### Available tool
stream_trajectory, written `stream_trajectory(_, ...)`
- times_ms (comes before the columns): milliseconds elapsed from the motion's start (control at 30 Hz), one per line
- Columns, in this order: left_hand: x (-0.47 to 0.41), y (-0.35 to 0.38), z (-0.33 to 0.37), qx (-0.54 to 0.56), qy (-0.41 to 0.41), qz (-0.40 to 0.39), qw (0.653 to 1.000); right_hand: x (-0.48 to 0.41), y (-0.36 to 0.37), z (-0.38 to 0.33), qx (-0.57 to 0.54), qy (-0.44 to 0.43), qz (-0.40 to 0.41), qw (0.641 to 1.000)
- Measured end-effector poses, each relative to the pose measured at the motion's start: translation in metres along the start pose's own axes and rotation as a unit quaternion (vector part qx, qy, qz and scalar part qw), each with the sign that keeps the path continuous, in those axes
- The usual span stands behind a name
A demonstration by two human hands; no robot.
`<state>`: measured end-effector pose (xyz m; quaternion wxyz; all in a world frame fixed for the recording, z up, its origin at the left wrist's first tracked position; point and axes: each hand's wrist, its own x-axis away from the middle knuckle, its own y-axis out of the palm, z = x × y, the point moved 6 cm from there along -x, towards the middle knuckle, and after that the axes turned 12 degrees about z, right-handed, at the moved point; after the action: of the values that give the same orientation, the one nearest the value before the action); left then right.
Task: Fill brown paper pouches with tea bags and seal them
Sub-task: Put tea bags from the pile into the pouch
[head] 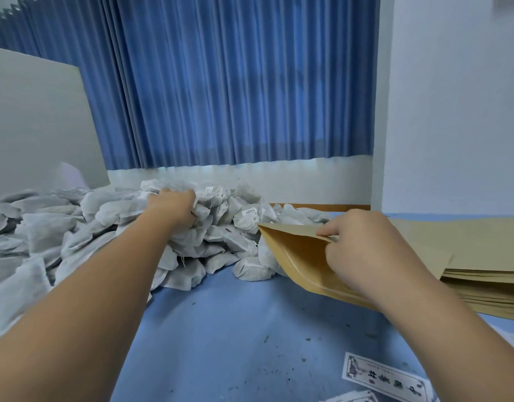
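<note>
A large heap of white tea bags (110, 227) covers the left and middle of the blue table (235, 329). My left hand (174, 206) reaches into the top of the heap, its fingers curled round tea bags. My right hand (366, 250) pinches the upper edge of a brown paper pouch (296, 253) and holds its mouth open toward the heap. The pouch's inside is not visible.
A thick stack of flat brown pouches (482, 271) lies at the right, behind my right hand. Printed white labels (380, 378) lie near the front right edge. A grey board (38, 126) stands at the left, with a blue curtain (235, 82) behind the table.
</note>
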<state>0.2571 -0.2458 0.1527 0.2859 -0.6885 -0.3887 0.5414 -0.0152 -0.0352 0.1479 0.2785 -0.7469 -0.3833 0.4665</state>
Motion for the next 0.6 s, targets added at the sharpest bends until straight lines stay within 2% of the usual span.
stream_trajectory(100,0.011,-0.019,0.008,0.046,0.03,0.079,0.995,0.001,-0.005,0.001,-0.005,0.0,0.008,1.0)
stream_trajectory(167,0.023,-0.035,0.015,0.154,0.033,0.118,0.98,0.001,-0.008,0.003,-0.01,0.004,0.019,1.0)
stream_trajectory(233,0.043,-0.049,0.021,0.302,0.009,0.133,0.944,0.0,-0.011,0.006,-0.018,0.004,0.039,0.999)
stream_trajectory(300,0.068,-0.058,0.026,0.441,-0.028,0.145,0.885,-0.001,-0.013,0.008,-0.027,0.001,0.052,0.998)
stream_trajectory(367,0.095,-0.061,0.033,0.518,-0.054,0.153,0.84,-0.002,-0.015,0.011,-0.034,0.003,0.061,0.998)
stream_trajectory(400,0.108,-0.059,0.038,0.522,-0.052,0.151,0.838,-0.002,-0.016,0.012,-0.037,0.007,0.065,0.997)
stream_trajectory(467,0.126,-0.05,0.054,0.474,-0.012,0.133,0.871,-0.003,-0.017,0.013,-0.043,0.015,0.069,0.997)
stream_trajectory(600,0.154,-0.012,0.087,0.342,0.112,0.009,0.933,-0.003,-0.013,0.013,-0.047,0.022,0.064,0.997)
